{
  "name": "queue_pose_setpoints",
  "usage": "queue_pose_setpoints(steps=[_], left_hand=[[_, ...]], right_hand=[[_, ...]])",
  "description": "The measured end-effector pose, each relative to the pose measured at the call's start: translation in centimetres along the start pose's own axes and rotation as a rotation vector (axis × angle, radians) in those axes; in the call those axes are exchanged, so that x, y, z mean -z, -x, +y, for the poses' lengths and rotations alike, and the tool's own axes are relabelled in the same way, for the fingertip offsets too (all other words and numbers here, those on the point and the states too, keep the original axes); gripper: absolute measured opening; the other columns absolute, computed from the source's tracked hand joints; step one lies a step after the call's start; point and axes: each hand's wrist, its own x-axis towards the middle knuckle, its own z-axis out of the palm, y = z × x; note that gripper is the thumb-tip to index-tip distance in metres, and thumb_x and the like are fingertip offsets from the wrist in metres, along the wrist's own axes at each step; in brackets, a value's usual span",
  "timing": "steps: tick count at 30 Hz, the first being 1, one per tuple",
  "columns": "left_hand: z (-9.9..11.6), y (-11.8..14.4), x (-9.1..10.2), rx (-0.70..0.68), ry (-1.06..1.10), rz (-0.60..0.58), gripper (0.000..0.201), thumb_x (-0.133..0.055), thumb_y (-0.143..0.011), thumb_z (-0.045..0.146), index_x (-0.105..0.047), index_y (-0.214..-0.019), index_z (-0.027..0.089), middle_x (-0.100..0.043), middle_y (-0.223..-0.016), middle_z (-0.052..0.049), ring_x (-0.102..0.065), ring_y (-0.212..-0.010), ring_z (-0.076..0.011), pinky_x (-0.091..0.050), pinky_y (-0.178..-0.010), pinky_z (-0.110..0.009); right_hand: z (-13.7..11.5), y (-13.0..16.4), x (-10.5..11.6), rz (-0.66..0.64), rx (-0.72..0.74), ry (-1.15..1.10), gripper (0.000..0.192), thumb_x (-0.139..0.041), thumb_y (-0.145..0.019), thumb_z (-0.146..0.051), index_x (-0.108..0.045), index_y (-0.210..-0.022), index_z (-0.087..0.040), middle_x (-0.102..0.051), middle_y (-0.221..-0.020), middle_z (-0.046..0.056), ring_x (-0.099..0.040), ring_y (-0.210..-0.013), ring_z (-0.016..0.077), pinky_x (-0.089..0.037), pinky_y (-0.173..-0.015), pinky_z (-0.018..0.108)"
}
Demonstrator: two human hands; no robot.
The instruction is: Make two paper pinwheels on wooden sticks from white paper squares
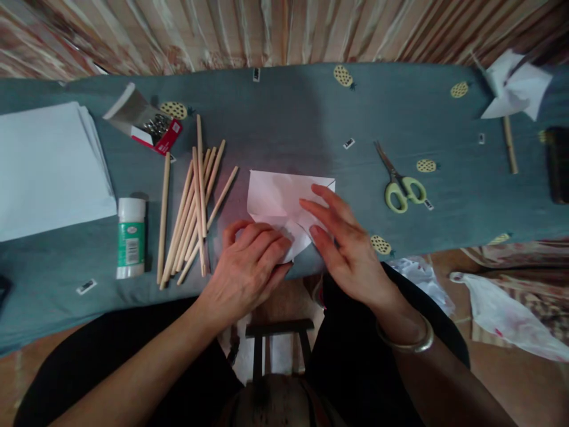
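Note:
A white square of paper [273, 190] lies near the table's front edge, its lower part folded over toward the middle. A short dark line marks its upper right corner. My left hand [249, 267] covers the lower left of the sheet, fingers bent together and the thumb at the near edge, holding the paper. My right hand [349, 252] is over the right side with its fingers spread; the fingertips are at the paper's surface. Wooden sticks [191, 207] lie in a loose pile left of my left hand. Green-handled scissors [400, 187] rest to the right of my right hand.
A glue stick [131, 237] stands beside the sticks. Behind it are an opened red box of metal pins [160, 130] and a stack of white paper [53, 172]. At far right lie a finished paper pinwheel [511, 89] on a stick and a dark object [558, 166].

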Motion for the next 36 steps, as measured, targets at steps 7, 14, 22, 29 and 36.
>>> queue_pose_setpoints(steps=[7,14,22,29,36], left_hand=[[0.5,0.1,0.1,-0.039,-0.025,0.023,0.021,-0.058,-0.087,0.017,-0.06,-0.108,0.018,-0.071,-0.101,-0.007,-0.061,-0.099,-0.0228,-0.039,-0.092,-0.042],[-1.0,0.5,0.9,-0.031,-0.119,0.021,0.021,-0.054,-0.088,0.013,-0.059,-0.106,0.021,-0.072,-0.1,-0.004,-0.063,-0.097,-0.0218,-0.04,-0.093,-0.044],[-3.0,1.2,2.5,0.038,-0.156,0.033,0.045,-0.057,-0.08,0.012,-0.052,-0.123,0.025,-0.066,-0.12,-0.007,-0.055,-0.119,-0.0296,-0.032,-0.106,-0.055],[1.0,2.1,2.3,-0.022,-0.041,-0.056,0.045,-0.06,-0.084,0.025,-0.052,-0.127,0.019,-0.063,-0.124,-0.011,-0.054,-0.116,-0.0295,-0.04,-0.094,-0.046],[1.2,2.3,1.0,-0.126,-0.088,-0.118,0.027,-0.054,-0.091,0.013,-0.06,-0.118,0.013,-0.07,-0.109,-0.01,-0.062,-0.095,-0.022,-0.044,-0.08,-0.037]], right_hand=[[3.3,-2.6,0.4,0.082,-0.071,0.193,0.047,-0.038,-0.097,-0.029,-0.042,-0.142,-0.015,-0.046,-0.146,0.015,-0.04,-0.138,0.0268,-0.036,-0.111,0.051],[3.8,-3.1,0.9,0.079,-0.016,0.227,0.039,-0.043,-0.095,-0.03,-0.056,-0.129,-0.014,-0.065,-0.124,0.014,-0.058,-0.116,0.0268,-0.046,-0.1,0.048],[3.3,0.8,2.4,0.058,-0.236,0.002,0.03,-0.058,-0.089,-0.035,-0.068,-0.112,-0.02,-0.075,-0.085,0.004,-0.068,-0.071,0.0165,-0.055,-0.065,0.029],[3.1,0.9,2.1,0.107,-0.109,0.05,0.036,-0.052,-0.092,-0.031,-0.061,-0.124,-0.018,-0.071,-0.112,0.011,-0.068,-0.098,0.0221,-0.055,-0.089,0.04],[2.4,1.0,1.3,0.049,-0.036,0.031,0.038,-0.045,-0.095,-0.026,-0.056,-0.129,-0.014,-0.062,-0.13,0.015,-0.059,-0.12,0.024,-0.049,-0.102,0.044]])
